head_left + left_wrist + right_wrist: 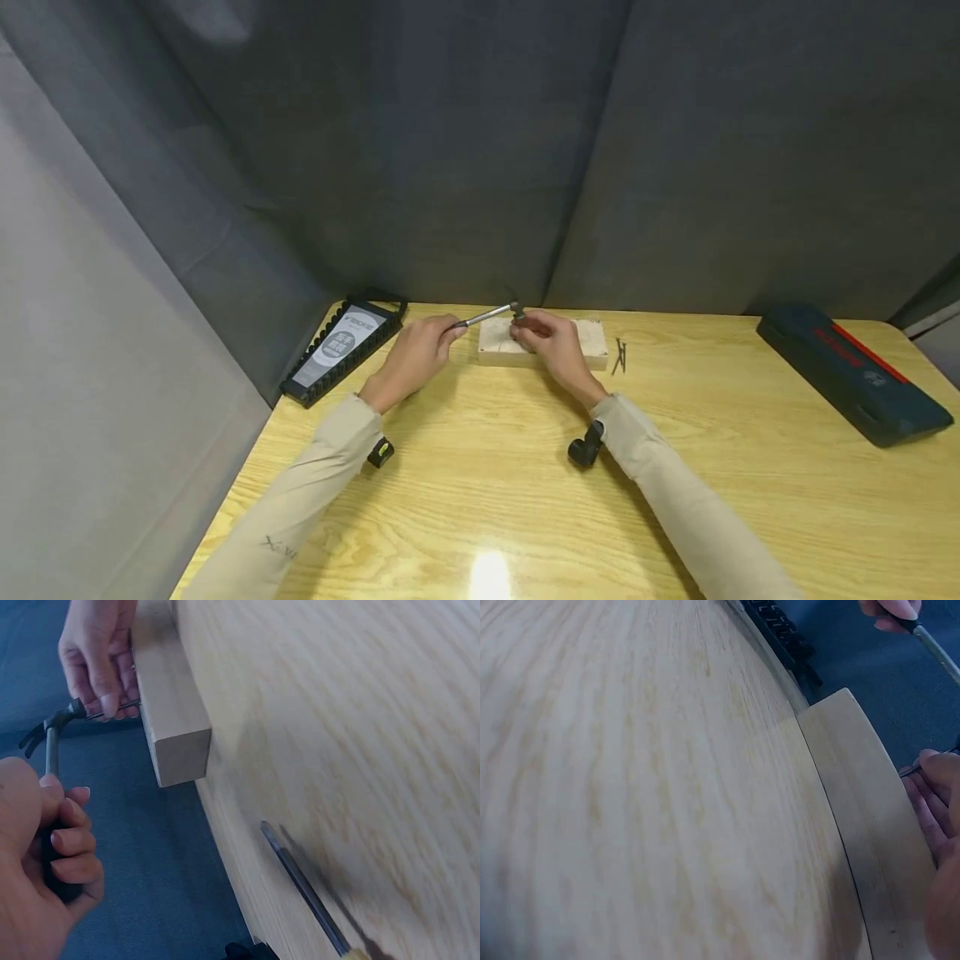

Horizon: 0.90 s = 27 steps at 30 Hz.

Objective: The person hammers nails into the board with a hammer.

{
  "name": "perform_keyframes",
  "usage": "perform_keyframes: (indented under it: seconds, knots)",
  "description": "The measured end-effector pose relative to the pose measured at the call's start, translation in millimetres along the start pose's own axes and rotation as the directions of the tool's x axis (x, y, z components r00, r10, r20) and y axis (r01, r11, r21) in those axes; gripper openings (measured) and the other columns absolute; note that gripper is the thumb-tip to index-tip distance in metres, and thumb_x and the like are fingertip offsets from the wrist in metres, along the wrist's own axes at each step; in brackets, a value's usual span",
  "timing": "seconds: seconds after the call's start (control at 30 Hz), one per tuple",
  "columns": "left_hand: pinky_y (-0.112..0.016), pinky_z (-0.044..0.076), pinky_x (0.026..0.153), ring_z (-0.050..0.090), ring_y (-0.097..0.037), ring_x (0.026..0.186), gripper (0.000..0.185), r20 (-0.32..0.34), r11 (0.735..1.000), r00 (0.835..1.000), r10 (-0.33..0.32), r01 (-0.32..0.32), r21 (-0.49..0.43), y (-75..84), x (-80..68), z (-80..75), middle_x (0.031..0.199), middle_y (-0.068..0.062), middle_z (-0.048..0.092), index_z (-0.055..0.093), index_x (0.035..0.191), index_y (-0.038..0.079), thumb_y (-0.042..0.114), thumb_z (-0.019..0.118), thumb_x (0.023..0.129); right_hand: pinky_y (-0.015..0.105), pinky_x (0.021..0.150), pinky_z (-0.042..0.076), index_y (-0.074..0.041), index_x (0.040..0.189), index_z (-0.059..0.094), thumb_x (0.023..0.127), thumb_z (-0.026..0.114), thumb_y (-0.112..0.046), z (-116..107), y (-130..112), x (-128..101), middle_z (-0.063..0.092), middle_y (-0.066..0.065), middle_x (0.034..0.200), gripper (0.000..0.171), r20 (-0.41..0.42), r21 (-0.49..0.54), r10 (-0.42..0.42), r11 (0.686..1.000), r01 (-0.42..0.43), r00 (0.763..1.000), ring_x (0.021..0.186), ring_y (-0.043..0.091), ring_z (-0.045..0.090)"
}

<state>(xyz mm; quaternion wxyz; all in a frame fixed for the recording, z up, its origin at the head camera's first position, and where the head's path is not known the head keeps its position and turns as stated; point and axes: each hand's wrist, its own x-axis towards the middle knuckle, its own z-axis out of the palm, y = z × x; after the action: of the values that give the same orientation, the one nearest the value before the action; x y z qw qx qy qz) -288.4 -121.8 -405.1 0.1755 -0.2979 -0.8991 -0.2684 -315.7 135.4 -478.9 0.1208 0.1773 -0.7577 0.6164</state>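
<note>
My left hand (422, 353) grips the dark handle of a small claw hammer (51, 754), fingers curled round it. The hammer's head hangs over a pale wooden block (504, 357), close to the right hand's fingertips. With thumb and fingers my right hand (557, 343) pinches a nail (129, 705). The nail's far end meets the block's top face, and its head is right by the hammer's striking face. More nail heads dot the block's corners. To the block's right lie loose nails (618, 357).
A black wrench rack (343, 346) with a printed label lies at the back left. At the right is a dark blue case (855, 375) with a red stripe. A slim dark shaft (304, 889) with a yellowish end lies left of the block. Dark curtain (480, 150) hangs behind the table.
</note>
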Motion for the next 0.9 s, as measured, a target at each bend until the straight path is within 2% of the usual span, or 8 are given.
perform_keyframes:
  seconds: [0.07,0.23,0.37,0.47,0.6,0.7,0.77,0.9]
  knots:
    - [-0.029,0.038,0.055,0.045,-0.013,0.058,0.022,0.019,0.999,1.000,0.008,-0.009,0.036,-1.1,-1.4,3.6,0.072,-0.003,0.059,0.069,0.095,0.005,0.019,0.058,0.109,0.014,0.084,0.056,0.005,0.117,0.074,0.098,0.073,-0.003,0,-1,1,0.076,0.024,0.112,0.020,-0.003,-0.007,-0.010,1.000,0.010,1.000,0.103,0.030,0.075]
    - [-0.032,0.035,0.054,0.044,-0.017,0.057,0.026,-0.030,1.000,0.999,-0.026,0.026,0.014,-2.5,-1.2,6.8,0.068,-0.003,0.050,0.061,0.087,0.007,0.019,0.057,0.110,0.013,0.084,0.055,0.007,0.117,0.074,0.097,0.074,-0.004,1,0,3,0.075,0.025,0.112,0.023,-0.007,-0.005,-0.001,1.000,0.001,1.000,0.104,0.036,0.074]
    - [-0.030,0.035,0.054,0.043,-0.015,0.057,0.025,0.028,0.998,0.998,-0.064,0.063,0.019,-6.2,-2.8,8.4,0.068,-0.002,0.050,0.063,0.089,0.006,0.019,0.057,0.110,0.013,0.083,0.055,0.008,0.118,0.073,0.097,0.074,-0.002,2,0,1,0.075,0.027,0.112,0.023,-0.007,0.008,0.016,1.000,-0.016,1.000,0.104,0.042,0.072]
    - [-0.029,0.035,0.054,0.042,-0.014,0.055,0.025,0.047,0.997,0.996,-0.069,0.068,0.026,-9.3,-2.3,6.8,0.068,-0.002,0.051,0.064,0.092,0.005,0.019,0.055,0.111,0.014,0.084,0.056,0.007,0.117,0.073,0.097,0.074,-0.002,2,-2,0,0.075,0.026,0.111,0.022,-0.018,-0.007,0.003,1.000,-0.003,1.000,0.102,0.037,0.074]
    - [-0.034,0.036,0.056,0.043,-0.017,0.056,0.023,-0.064,0.999,0.996,-0.053,0.053,-0.008,-6.6,1.7,-1.1,0.070,-0.003,0.053,0.066,0.098,0.005,0.020,0.056,0.110,0.016,0.084,0.057,0.005,0.117,0.073,0.098,0.073,-0.003,2,-2,-1,0.075,0.023,0.110,0.021,-0.016,-0.015,-0.005,1.000,0.004,1.000,0.097,0.021,0.075]
    - [-0.036,0.038,0.056,0.044,-0.020,0.059,0.022,-0.144,0.994,0.988,-0.059,0.045,-0.103,-2.4,1.5,-2.9,0.073,-0.006,0.053,0.066,0.108,0.003,0.021,0.053,0.112,0.016,0.084,0.057,0.004,0.116,0.073,0.098,0.074,-0.004,2,-1,-2,0.075,0.022,0.109,0.020,-0.013,-0.011,0.001,1.000,-0.001,1.000,0.094,0.016,0.074]
    - [-0.034,0.039,0.057,0.045,-0.019,0.061,0.022,-0.117,0.990,0.991,-0.061,0.046,-0.130,-3.2,-1.5,1.5,0.076,-0.006,0.052,0.064,0.110,0.002,0.019,0.051,0.112,0.016,0.084,0.057,0.005,0.117,0.073,0.098,0.074,-0.004,2,0,-2,0.075,0.023,0.110,0.021,-0.015,-0.007,0.000,1.000,0.000,1.000,0.096,0.019,0.075]
    - [-0.029,0.041,0.057,0.046,-0.014,0.062,0.022,0.003,0.996,0.998,-0.070,0.070,-0.049,-8.7,-10.4,10.3,0.074,-0.003,0.052,0.063,0.100,0.003,0.017,0.051,0.112,0.016,0.085,0.056,0.006,0.117,0.073,0.098,0.074,-0.004,3,1,-1,0.074,0.025,0.111,0.022,-0.015,0.002,-0.010,1.000,0.010,1.000,0.101,0.034,0.074]
